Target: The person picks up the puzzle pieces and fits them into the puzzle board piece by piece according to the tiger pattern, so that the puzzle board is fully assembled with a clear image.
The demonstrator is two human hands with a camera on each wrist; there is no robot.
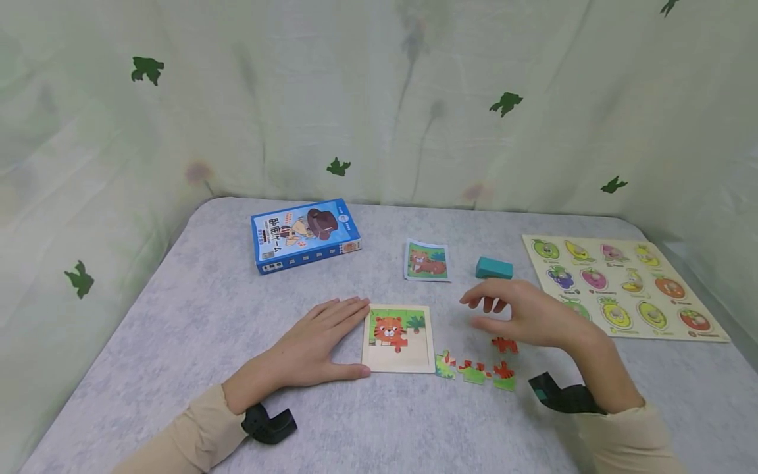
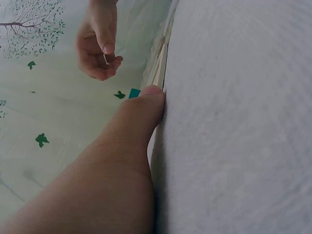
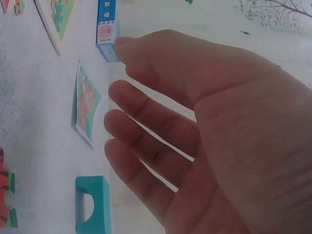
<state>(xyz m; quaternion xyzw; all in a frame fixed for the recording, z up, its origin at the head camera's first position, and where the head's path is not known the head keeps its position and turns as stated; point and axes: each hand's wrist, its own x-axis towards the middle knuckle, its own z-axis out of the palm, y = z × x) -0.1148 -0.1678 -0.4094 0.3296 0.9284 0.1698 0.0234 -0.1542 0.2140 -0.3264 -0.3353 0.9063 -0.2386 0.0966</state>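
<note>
The puzzle (image 1: 408, 359) is touched by the spread left hand (image 1: 320, 342); the teal block (image 3: 101, 207) is seen notched only from the relaxed right hand's (image 1: 524, 315) wrist.

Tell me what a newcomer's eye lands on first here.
Probably the square, pale wooden puzzle board, partly filled with an orange cartoon animal, in the middle of the grey table, a bare left hand touching its left edge. The bright blue cardboard game box at the back left likely comes next, then the cream board of cartoon fruits on the right.
</note>
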